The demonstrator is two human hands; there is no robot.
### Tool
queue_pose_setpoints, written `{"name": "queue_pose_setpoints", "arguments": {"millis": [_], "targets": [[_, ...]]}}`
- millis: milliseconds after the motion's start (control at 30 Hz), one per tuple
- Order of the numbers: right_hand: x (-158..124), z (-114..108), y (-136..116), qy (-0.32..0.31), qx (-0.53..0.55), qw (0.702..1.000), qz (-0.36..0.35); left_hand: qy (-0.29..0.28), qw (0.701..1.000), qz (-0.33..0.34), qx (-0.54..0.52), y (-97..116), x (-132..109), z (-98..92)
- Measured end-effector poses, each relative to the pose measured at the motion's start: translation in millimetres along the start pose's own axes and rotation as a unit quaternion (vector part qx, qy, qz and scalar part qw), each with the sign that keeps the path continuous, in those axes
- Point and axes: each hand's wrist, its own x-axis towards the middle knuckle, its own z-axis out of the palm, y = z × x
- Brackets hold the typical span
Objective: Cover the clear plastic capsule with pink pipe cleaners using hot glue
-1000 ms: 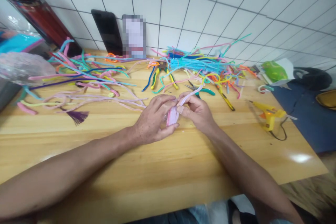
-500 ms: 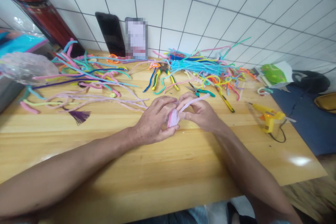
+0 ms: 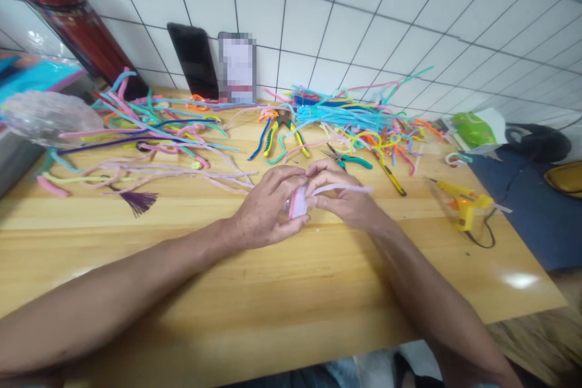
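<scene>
My left hand [image 3: 271,206] is closed round a small piece wrapped in pale lilac and pink pipe cleaner [image 3: 299,203]. A clear, shiny part of this piece shows between the fingers; its shape is mostly hidden. Against its right side, my right hand [image 3: 340,192] pinches a lilac pipe cleaner [image 3: 343,187], whose loose end sticks out to the right over the knuckles. Both hands meet just above the wooden table [image 3: 254,303]. Lilac pipe cleaners [image 3: 182,171] lie left of my left hand, beside a purple tassel [image 3: 136,199].
Yellow-handled pliers [image 3: 285,133], teal-handled pliers [image 3: 354,161] and a yellow cutter knife [image 3: 391,174] lie beyond my hands. Blue pipe cleaners [image 3: 336,115] are bundled by the wall. A yellow glue gun [image 3: 464,203] lies right. Two phones [image 3: 193,60] and a red thermos [image 3: 68,18] stand behind.
The loose end of the lilac pipe cleaner has swung down and now points more to the right. My right hand has shifted slightly; my left hand keeps its hold.
</scene>
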Motion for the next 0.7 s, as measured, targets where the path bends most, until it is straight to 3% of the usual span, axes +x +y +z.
{"name": "queue_pose_setpoints", "arguments": {"millis": [400, 700], "targets": [[-2.5, 4.4, 2.5, 0.027, 0.118, 0.981, 0.15, -0.001, 1.0, 0.016, 0.011, 1.8, 0.7, -0.4], [0.8, 4.8, -2.6, 0.007, 0.139, 0.978, 0.158, -0.003, 1.0, 0.023, 0.014, 2.3, 0.5, -1.0]]}}
